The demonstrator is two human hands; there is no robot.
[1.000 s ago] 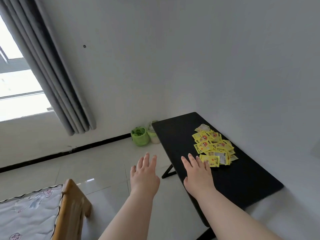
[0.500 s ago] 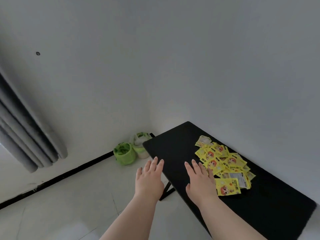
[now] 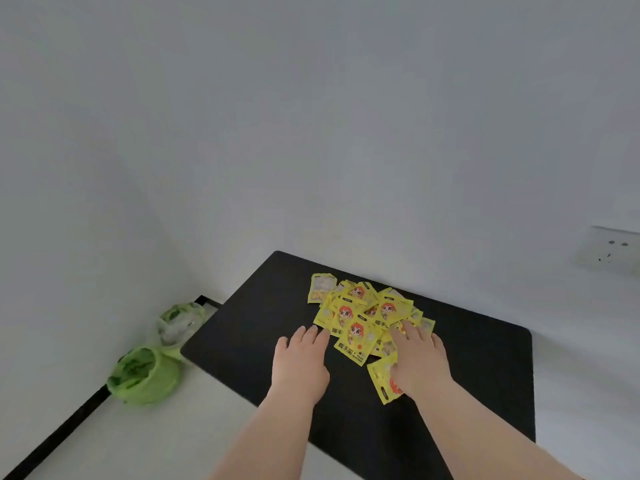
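Sachets: a loose pile of yellow hand-warmer sachets (image 3: 360,317) lies on the black worktop (image 3: 259,334), toward its far edge by the wall. One stray sachet (image 3: 379,379) sits nearer the front, partly under the right hand.
Right hand: the right hand (image 3: 420,365) is now over the pile's near right part, fingers (image 3: 412,332) straight and slightly apart, gripping nothing. Whether the palm presses the sachets or hovers just above them is hard to tell.
Left hand: the left hand (image 3: 298,365) is flat over bare worktop, fingers (image 3: 313,336) apart, tips just at the pile's near left edge.
Change: a second ago both hands were short of the pile, the left one out past the worktop's left edge over the floor. Both have since come forward onto the worktop and bracket the pile.
Meaning: the reach looks finished, and gathering or picking sachets is probably next.
Around: a green bag (image 3: 142,375) and a clear bag (image 3: 178,322) stand on the floor by the worktop's left corner.
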